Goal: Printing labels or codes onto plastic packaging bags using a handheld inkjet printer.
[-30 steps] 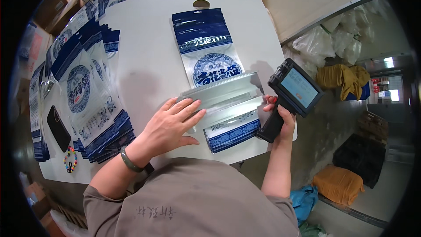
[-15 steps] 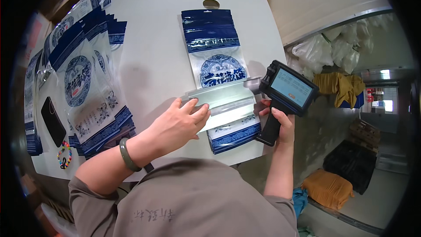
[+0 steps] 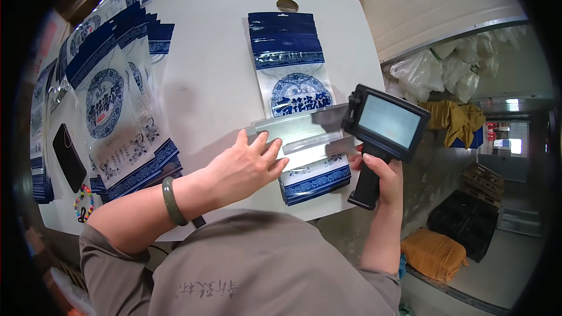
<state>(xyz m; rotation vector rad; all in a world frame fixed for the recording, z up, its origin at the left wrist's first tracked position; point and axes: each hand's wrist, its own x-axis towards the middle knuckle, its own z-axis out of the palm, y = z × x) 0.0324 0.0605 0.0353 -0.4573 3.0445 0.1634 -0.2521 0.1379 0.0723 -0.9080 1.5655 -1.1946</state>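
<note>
A stack of flat blue-and-white packaging bags (image 3: 301, 79) lies lengthwise on the white table. Across its lower half rests a shiny metal guide plate (image 3: 293, 120) with a slot-like opening. My left hand (image 3: 240, 161), a bangle on its wrist, lies on the plate's left end with fingers spread. My right hand (image 3: 383, 178) is wrapped round the grip of a black handheld printer (image 3: 391, 120) with a lit screen. The printer's head is at the plate's right end; whether it touches the plate I cannot tell.
More bags (image 3: 105, 102) lie fanned in piles along the table's left side. Beside them are a black phone (image 3: 69, 158) and a colourful bead strap (image 3: 84, 202). A round hole (image 3: 287, 5) pierces the table's far edge. Orange sacks (image 3: 433, 254) and dark crates (image 3: 462, 222) stand right.
The printer's screen has gone from showing lines of text to a paler, nearly blank display. My left hand stays on the plate, and the right keeps its grip.
</note>
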